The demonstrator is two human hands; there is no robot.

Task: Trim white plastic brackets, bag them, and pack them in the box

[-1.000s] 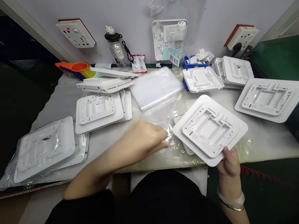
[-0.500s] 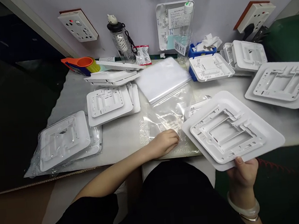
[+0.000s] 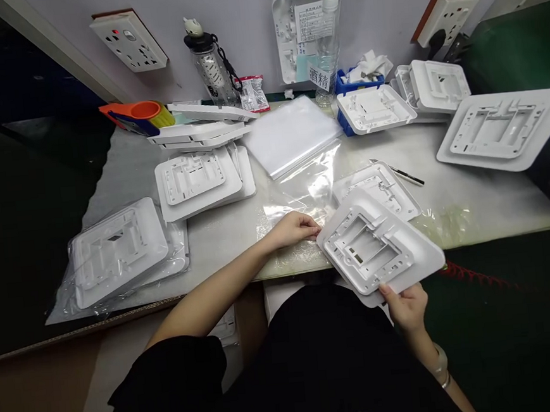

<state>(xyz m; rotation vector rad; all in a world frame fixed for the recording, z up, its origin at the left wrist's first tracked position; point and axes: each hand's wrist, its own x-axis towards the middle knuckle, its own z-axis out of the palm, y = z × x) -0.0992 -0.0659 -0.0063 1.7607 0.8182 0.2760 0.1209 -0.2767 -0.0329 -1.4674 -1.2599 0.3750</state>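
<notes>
My right hand grips a white plastic panel by its near edge, thumb on top. The panel is tilted above the table's front edge, its recessed frame facing up. My left hand is closed in a pinch on the near part of a clear plastic bag lying flat on the table. Its fingertips are close to the held panel's left corner; whether they touch it I cannot tell. Behind the held panel, another white panel lies on the table, partly covered.
A stack of clear bags lies at the centre. White panels are piled on the left, near bagged panels. More panels are at right. A black pen-like tool, drinking bottle, tape dispenser and labelled bottle also stand or lie here.
My right hand has brought the panel leftward, closer to my left hand, uncovering the panel and pen-like tool behind. My left fingers have drawn into a pinch. The whole view has shifted slightly.
</notes>
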